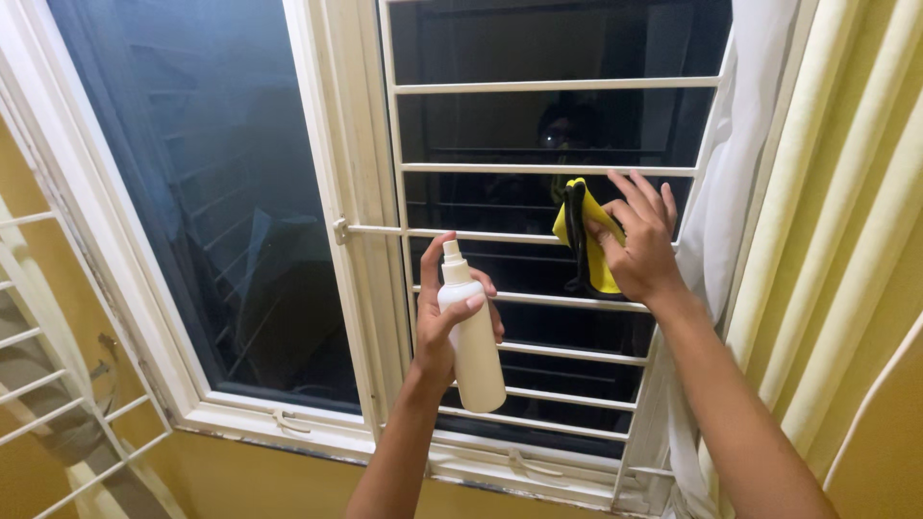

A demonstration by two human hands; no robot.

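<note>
My left hand (444, 322) grips a white spray bottle (471, 336) upright in front of the window, its nozzle near the top by my fingers. My right hand (639, 240) presses a yellow cloth with a dark edge (582, 240) against the dark glass pane (538, 125), reaching between the white horizontal window bars (548, 168). The cloth sits folded under my palm and fingers, partly hidden by them.
A white window frame (336, 231) divides two dark panes; the left pane (212, 192) is swung open. A white curtain (740, 192) and a cream striped curtain (827, 240) hang at the right. Yellow wall lies below the sill (288, 428). A white grille (38, 384) stands at the far left.
</note>
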